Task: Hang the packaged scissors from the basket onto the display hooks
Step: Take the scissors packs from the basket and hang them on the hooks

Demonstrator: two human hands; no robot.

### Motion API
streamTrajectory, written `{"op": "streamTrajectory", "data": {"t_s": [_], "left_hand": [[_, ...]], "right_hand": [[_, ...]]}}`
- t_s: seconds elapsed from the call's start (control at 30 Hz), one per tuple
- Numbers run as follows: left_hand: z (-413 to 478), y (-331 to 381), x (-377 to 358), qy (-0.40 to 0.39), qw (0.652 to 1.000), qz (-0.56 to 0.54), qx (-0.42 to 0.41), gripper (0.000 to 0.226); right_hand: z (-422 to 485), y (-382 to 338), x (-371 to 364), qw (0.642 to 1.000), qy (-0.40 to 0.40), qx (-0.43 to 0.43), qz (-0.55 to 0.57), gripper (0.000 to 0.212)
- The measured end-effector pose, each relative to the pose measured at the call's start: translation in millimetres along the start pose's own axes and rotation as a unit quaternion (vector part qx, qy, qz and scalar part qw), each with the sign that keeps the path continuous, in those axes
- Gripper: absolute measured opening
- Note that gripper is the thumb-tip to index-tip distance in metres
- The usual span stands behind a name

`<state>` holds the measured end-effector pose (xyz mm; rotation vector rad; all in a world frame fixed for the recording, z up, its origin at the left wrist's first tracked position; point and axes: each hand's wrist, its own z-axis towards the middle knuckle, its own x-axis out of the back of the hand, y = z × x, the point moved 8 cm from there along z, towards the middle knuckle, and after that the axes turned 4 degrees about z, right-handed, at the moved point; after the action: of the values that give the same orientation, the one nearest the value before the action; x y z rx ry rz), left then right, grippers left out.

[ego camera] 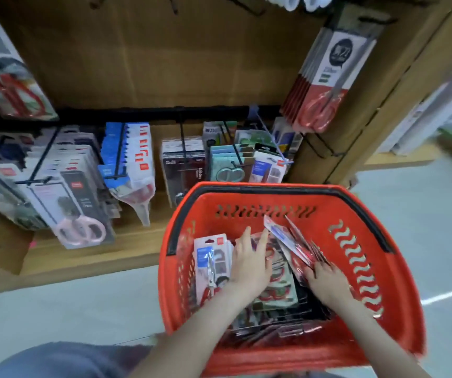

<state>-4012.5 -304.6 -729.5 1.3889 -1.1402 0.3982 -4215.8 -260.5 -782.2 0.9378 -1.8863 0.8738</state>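
Saw grey cloth [55, 361] in the bottom left corner, blurred, over pale floor [55, 309]. Had both forearms down in a red basket [399, 296] at lower centre-right, on that floor. Held the left hand [250, 263] open, fingers straight and palm down, resting on the pile [276, 293] of packaged scissors in the basket's middle. Gripped with the right hand [325, 279] the lower end of several packs [293, 241], fanned and tilted up toward the basket's far wall. Could not count them. Noted a white pack [211, 263] leaning at the basket's left wall, just beside the left wrist, with metal blades showing through. Noted the black handle [274, 190] folded along the far rim.

Beyond the basket, across the middle of the frame, found a black rail [165, 113] with hooks [42, 156] sticking forward, loaded with stock: pink scissors [80, 230] at left, blue packs [129, 154] at centre left, a dark pack [184, 165] and teal packs [227, 165] just above the basket's rim. Above the rail, found brown board [151, 64] with red scissors [325, 77] hanging in a stack at upper right. At the very top edge, glimpsed top hooks [174, 6] — too blurred to tell more.
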Motion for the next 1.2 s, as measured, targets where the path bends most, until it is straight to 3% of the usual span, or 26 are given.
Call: {"op": "streamTrajectory", "data": {"t_s": [0.03, 0.1, 0.13, 0.2, 0.33, 0.47, 0.57, 0.7, 0.77, 0.87, 0.93, 1.03, 1.13, 1.2], "left_hand": [[3.5, 5.1, -10.6, -0.01, 1.0, 0.003, -0.01, 0.065], [11.4, 19.0, -28.0, -0.019, 0.999, 0.033, -0.034, 0.062], [15.8, 25.4, -34.0, -0.018, 0.998, 0.049, -0.042, 0.06], [25.8, 37.7, -40.3, -0.01, 0.995, 0.074, -0.059, 0.057], [53.1, 50.0, -48.4, 0.007, 0.976, 0.187, -0.112, 0.053], [69.4, 26.3, -69.0, -0.086, 0.961, 0.248, -0.082, 0.055], [65.0, 15.6, -74.1, -0.131, 0.961, 0.23, -0.082, 0.053], [50.8, 4.9, -62.1, -0.137, 0.962, 0.214, -0.098, 0.049], [45.0, 2.3, -55.6, -0.126, 0.969, 0.191, -0.098, 0.048], [40.1, -5.8, -49.0, -0.093, 0.988, 0.118, -0.047, 0.05], [37.8, -15.8, -40.6, -0.046, 0.997, 0.059, 0.02, 0.056], [30.4, -26.2, -27.7, -0.006, 0.993, -0.032, 0.118, 0.074], [22.0, -14.9, -8.4, 0.04, 0.975, -0.165, 0.141, 0.084], [16.4, -11.0, 3.0, 0.058, 0.944, -0.289, 0.151, 0.087]], "right_hand": [[-8.7, -8.7, -1.2, 1.0, -0.02, 0.008, -0.001, 0.09], [-21.4, -9.6, 2.8, 0.999, -0.028, -0.023, 0.011, 0.065], [-20.8, -11.6, 3.1, 0.999, -0.032, 0.001, -0.004, 0.053], [-18.9, -8.5, 5.6, 0.998, -0.051, 0.025, 0.014, 0.048], [-13.6, -5.4, 17.1, 0.997, -0.048, 0.064, 0.014, 0.049], [2.8, -17.9, 28.0, 0.99, 0.007, 0.14, 0.015, 0.054], [20.0, -34.4, 19.6, 0.976, -0.044, 0.19, 0.098, 0.058], [37.3, -41.1, -7.9, 0.975, -0.097, 0.194, 0.051, 0.097], [37.4, -43.4, -15.4, 0.977, -0.097, 0.191, 0.02, 0.101], [31.6, -43.5, -17.0, 0.979, -0.118, 0.164, 0.031, 0.065], [24.7, -44.8, -10.9, 0.977, -0.145, 0.152, 0.034, 0.055], [8.9, -47.4, 5.0, 0.979, -0.151, 0.135, 0.03, 0.064], [-7.2, -53.8, 24.0, 0.987, -0.084, 0.13, 0.035, 0.085], [-17.8, -64.7, 34.5, 0.989, -0.03, 0.146, 0.003, 0.098]]}}
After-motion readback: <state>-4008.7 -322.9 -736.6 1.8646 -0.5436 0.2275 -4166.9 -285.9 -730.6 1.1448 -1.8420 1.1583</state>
